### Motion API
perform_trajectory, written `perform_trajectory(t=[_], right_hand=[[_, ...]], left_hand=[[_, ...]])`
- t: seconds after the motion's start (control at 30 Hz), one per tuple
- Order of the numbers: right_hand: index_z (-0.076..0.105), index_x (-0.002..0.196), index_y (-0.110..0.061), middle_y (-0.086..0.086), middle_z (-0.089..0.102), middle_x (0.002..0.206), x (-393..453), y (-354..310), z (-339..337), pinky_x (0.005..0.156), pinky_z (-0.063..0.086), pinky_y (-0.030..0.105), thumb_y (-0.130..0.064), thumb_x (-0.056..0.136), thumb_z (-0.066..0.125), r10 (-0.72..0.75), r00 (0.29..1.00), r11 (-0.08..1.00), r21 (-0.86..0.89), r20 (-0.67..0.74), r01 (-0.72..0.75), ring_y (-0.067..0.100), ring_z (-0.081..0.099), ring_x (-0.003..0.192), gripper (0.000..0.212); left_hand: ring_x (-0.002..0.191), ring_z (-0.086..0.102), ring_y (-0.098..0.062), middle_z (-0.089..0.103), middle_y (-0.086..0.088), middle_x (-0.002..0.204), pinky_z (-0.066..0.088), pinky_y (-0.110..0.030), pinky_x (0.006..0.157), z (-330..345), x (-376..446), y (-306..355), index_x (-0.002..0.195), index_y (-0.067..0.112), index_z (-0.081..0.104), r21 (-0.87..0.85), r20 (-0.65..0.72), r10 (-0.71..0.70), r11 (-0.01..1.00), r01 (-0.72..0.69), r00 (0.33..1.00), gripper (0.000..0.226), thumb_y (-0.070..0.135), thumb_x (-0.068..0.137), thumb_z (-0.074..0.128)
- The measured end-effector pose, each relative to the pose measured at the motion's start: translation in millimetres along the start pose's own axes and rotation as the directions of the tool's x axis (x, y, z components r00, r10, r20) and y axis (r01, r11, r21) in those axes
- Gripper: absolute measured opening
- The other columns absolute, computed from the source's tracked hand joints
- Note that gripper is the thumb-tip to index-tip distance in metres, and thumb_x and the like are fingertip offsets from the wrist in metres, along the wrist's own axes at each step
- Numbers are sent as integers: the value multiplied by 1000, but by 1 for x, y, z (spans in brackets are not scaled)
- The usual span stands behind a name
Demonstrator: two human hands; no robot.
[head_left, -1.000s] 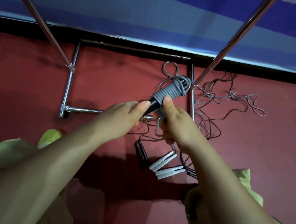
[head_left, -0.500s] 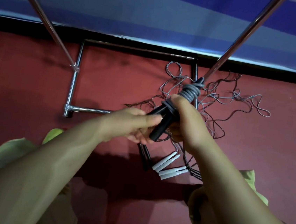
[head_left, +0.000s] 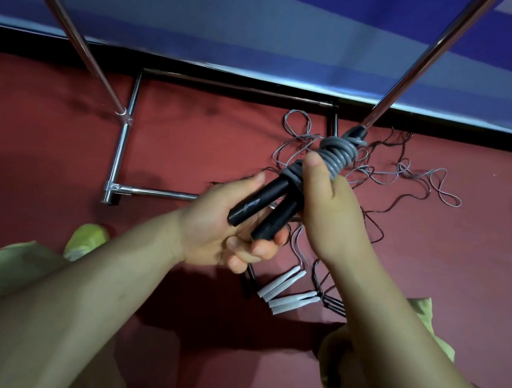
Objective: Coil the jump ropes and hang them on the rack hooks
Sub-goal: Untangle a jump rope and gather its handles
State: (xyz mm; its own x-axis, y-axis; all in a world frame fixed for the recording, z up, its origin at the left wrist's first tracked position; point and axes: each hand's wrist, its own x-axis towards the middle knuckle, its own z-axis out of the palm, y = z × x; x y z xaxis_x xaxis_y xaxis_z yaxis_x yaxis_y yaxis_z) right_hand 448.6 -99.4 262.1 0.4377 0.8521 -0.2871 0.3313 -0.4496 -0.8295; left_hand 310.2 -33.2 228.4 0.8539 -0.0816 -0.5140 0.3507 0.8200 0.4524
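you're in what looks like a sports hall or gym storage corner. the red floor (head_left: 427, 291) has a matte, court-like surface and runs up to a blue padded wall (head_left: 265, 30) with a paler band along its base. a chrome rack (head_left: 120, 154) stands on that floor near the wall, and loose jump ropes (head_left: 386, 176) lie tangled by its right edge.

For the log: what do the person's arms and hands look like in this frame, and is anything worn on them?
Both forearms are bare up to the frame's edge: no sleeves, gloves, watch, rings or bands show on the left hand or the right hand. Fingernails are short and unpainted. The only clothing in view is light yellow-green fabric below the arms on both sides.
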Motion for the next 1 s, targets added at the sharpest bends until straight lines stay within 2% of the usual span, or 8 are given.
perform_trajectory(t=[0.2, 0.37, 0.5, 0.57, 0.67, 0.8, 0.9, 1.0], right_hand=[[41, 64, -20, -6, 40, 52, 6, 10, 3, 51, 29, 27, -64, 90, 27, 120, 990, 992, -41, 69, -118, 11, 37, 51, 53], [51, 61, -11, 6, 58, 64, 5, 19, 6, 68, 46, 36, -71, 89, 8, 139, 985, 955, -279, 106, -105, 25, 58, 66, 80], [51, 61, -13, 10, 61, 67, 6, 27, 10, 78, 50, 42, -71, 87, 1, 114, 991, 924, -375, 77, -77, 31, 61, 74, 82], [48, 59, -15, 9, 58, 65, 6, 24, 12, 79, 50, 43, -67, 90, 4, 130, 987, 948, -304, 90, -97, 34, 61, 74, 75], [45, 57, -18, 5, 51, 61, 5, 19, 17, 73, 49, 39, -59, 96, 8, 169, 978, 973, -177, 122, -146, 29, 58, 65, 68], [41, 56, -20, -8, 41, 49, 6, 20, 19, 54, 27, 29, -65, 94, 9, 204, 963, 979, -63, 178, -196, 8, 38, 46, 67], [43, 45, -22, -13, 33, 39, 7, 19, 16, 48, 20, 25, -75, 88, 21, 274, 922, 948, 87, 273, -307, 3, 30, 32, 72], [38, 49, -23, -13, 30, 43, 6, 16, 15, 40, 27, 17, -60, 94, 37, 256, 932, 914, 249, 258, -320, 2, 29, 34, 58]], left_hand=[[40, 23, -8, 53, -6, 56, 23, -25, 44, 6, 0, 0, 75, 7, 62, 211, -228, 110, 976, -61, 967, 72, 69, 74, 25], [39, 32, -11, 58, -12, 60, 30, -28, 50, 5, 4, -4, 83, 4, 62, 548, -461, 358, 835, -58, 812, 66, 51, 98, 18], [36, 36, -7, 56, -6, 55, 31, -27, 51, 7, 7, -4, 76, 10, 61, 595, -536, 403, 804, -7, 742, 62, 47, 100, 18], [35, 39, -4, 54, 3, 48, 32, -27, 54, 7, 8, -3, 67, 15, 59, 628, -569, 418, 777, 46, 709, 62, 50, 100, 18], [38, 42, 0, 50, 9, 40, 33, -28, 56, 4, 7, -2, 60, 18, 53, 738, -587, 486, 651, 180, 647, 61, 50, 99, 20], [65, 50, -17, 52, 6, 61, 36, -32, 65, 3, 5, -1, 67, 20, 49, 802, -561, 580, 557, 214, 591, 46, 49, 97, 31], [72, 50, -12, 54, 10, 72, 37, -30, 67, 3, 6, -2, 77, 26, 52, 813, -543, 602, 551, 188, 585, 28, 51, 90, 46], [71, 54, -9, 58, 12, 74, 42, -30, 71, -2, 6, -3, 84, 29, 55, 757, -541, 544, 648, 88, 642, 38, 64, 68, 60]])
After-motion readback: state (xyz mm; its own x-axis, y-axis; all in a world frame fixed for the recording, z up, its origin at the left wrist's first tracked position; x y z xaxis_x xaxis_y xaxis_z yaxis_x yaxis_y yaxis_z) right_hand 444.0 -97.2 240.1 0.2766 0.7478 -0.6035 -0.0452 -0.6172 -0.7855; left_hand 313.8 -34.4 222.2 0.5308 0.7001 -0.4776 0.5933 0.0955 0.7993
